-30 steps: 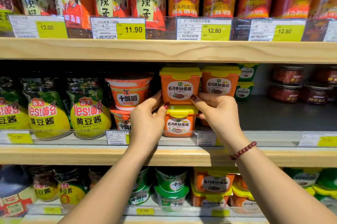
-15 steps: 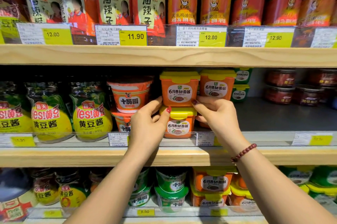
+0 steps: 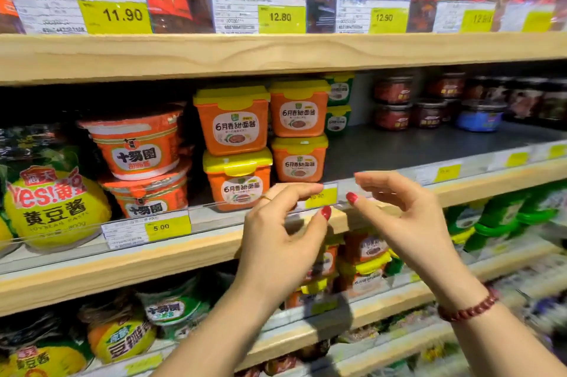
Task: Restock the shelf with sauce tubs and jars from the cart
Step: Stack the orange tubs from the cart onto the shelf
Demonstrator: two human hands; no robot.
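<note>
Loosely curled, left hand (image 3: 282, 241) and right hand (image 3: 408, 223) empty, before orange tubs (image 3: 234, 123), price label (image 3: 322, 197) half hidden, far jars (image 3: 429, 114) blurred.

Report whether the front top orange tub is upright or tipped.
Upright: the top orange tub rests flat on the tub beneath, yellow lid facing up.

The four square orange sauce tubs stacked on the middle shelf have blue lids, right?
Not quite. The head view shows the four square orange sauce tubs stacked on the middle shelf have yellow lids, not blue.
</note>
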